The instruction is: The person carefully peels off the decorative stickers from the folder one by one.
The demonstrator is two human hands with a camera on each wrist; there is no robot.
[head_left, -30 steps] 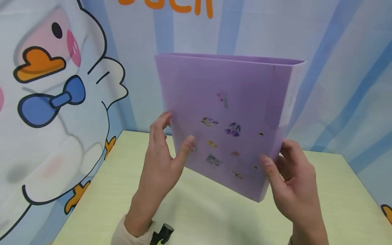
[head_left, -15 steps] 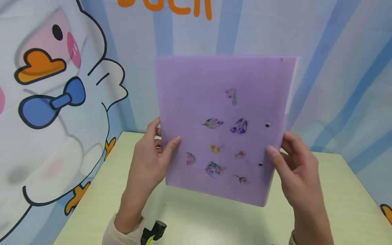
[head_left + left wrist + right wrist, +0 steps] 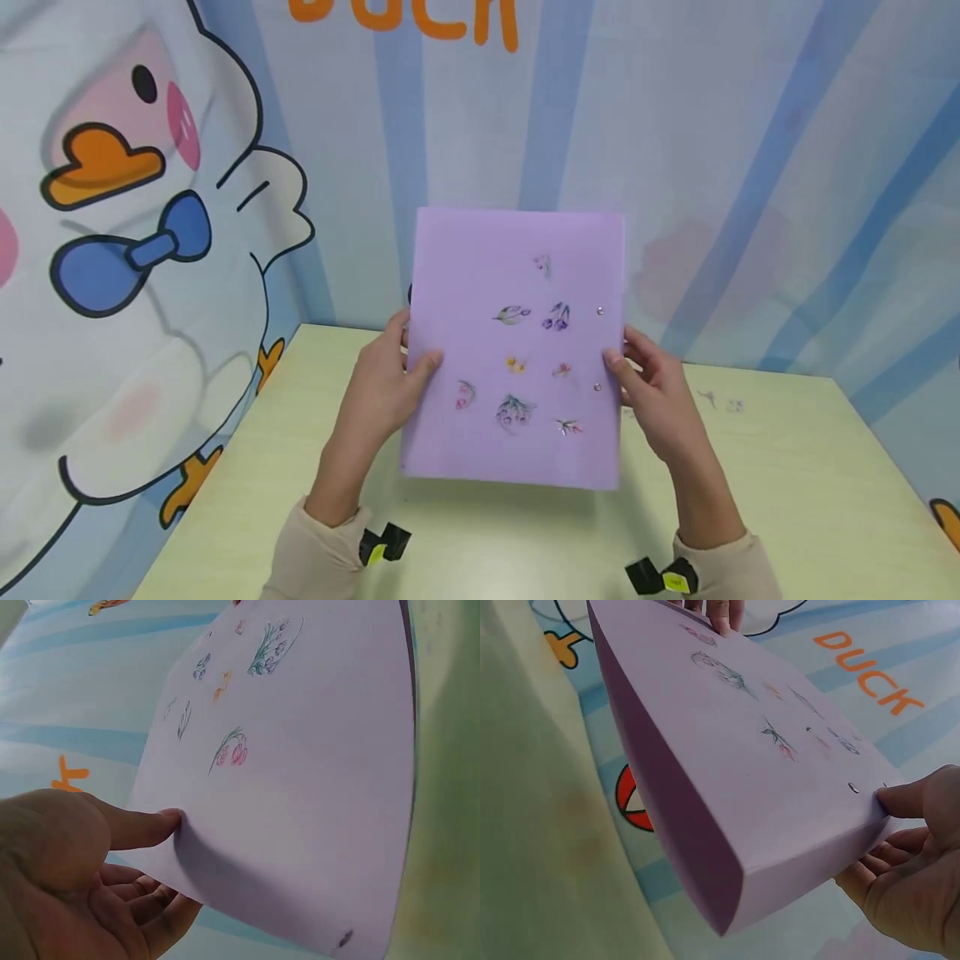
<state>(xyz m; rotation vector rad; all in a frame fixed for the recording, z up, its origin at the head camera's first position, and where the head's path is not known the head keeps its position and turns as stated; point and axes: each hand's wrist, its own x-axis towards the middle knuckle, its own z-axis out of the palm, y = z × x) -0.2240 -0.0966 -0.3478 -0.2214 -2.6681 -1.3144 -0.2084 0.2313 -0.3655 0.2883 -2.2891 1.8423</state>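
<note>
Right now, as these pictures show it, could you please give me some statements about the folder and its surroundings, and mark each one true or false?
1. The left grip and the right grip both hold the purple folder. True.
2. The folder lies flat on the table. False: it is held up above the table.
3. Flower pictures show on the folder's front. True.
4. The two small studs are nearer the left grip. False: the studs are nearer the right grip.

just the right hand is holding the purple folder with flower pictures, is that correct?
Not just the right hand: the left hand also grips the purple folder, at its opposite edge, as the head view shows. The flower pictures are as you say.
</note>
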